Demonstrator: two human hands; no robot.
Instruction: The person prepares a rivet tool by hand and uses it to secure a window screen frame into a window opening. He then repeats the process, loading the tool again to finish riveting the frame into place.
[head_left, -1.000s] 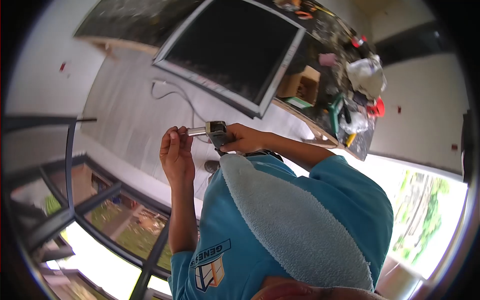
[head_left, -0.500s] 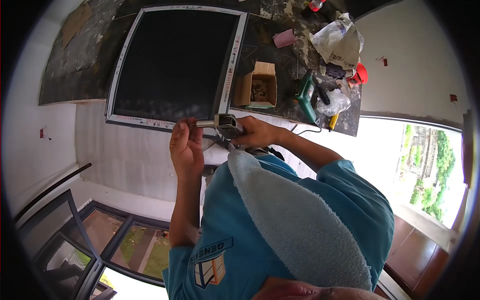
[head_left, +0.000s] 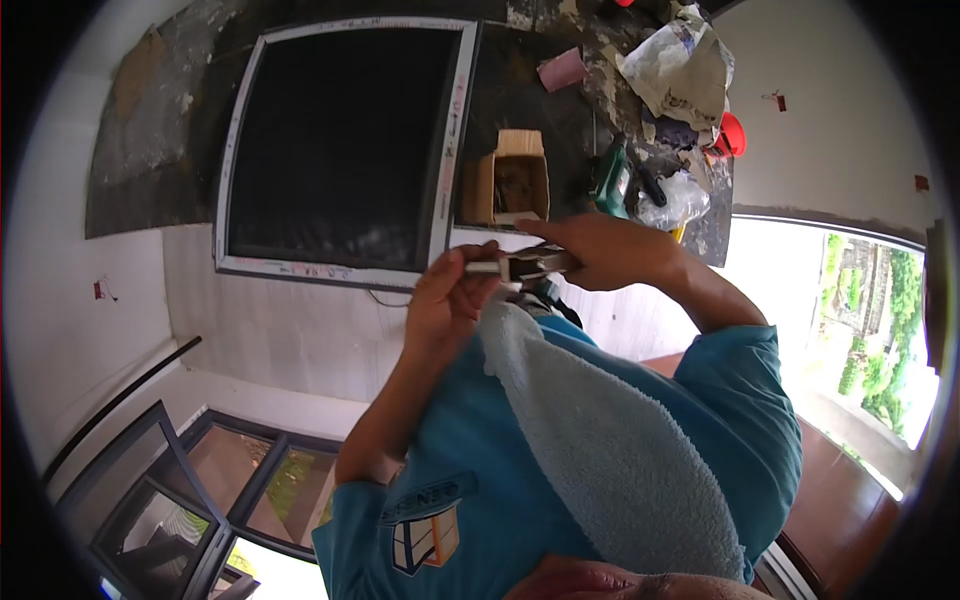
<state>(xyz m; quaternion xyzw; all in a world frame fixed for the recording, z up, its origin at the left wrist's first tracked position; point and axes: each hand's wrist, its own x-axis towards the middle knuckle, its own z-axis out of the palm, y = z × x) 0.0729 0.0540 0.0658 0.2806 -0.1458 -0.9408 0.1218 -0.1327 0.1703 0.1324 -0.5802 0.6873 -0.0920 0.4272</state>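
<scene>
In front of my chest, my right hand (head_left: pixel 620 252) is closed around a metal hand tool (head_left: pixel 535 263) with a dark and silver body, whose exact kind I cannot make out. My left hand (head_left: pixel 447 303) pinches a short pale metal piece (head_left: pixel 482 267) at the tool's left end. Just beyond both hands, a black panel in a framed border (head_left: pixel 440 200) lies flat on the worktable, with printed white film along its edges. An open cardboard box (head_left: pixel 520 150) of small pieces stands close beyond my right hand.
A green power tool (head_left: pixel 610 180) lies right of the box. Near it are a clear plastic bag (head_left: pixel 680 200), a red container (head_left: pixel 732 135), crumpled paper (head_left: pixel 680 70) and a pink sheet (head_left: pixel 562 69). The dark worktable (head_left: pixel 140 150) is stained. A window frame (head_left: pixel 170 480) stands lower left.
Both hands have moved right with the tool and the pale piece, away from the panel's near edge. The tool has turned, and my right hand now covers part of the box's near side.
</scene>
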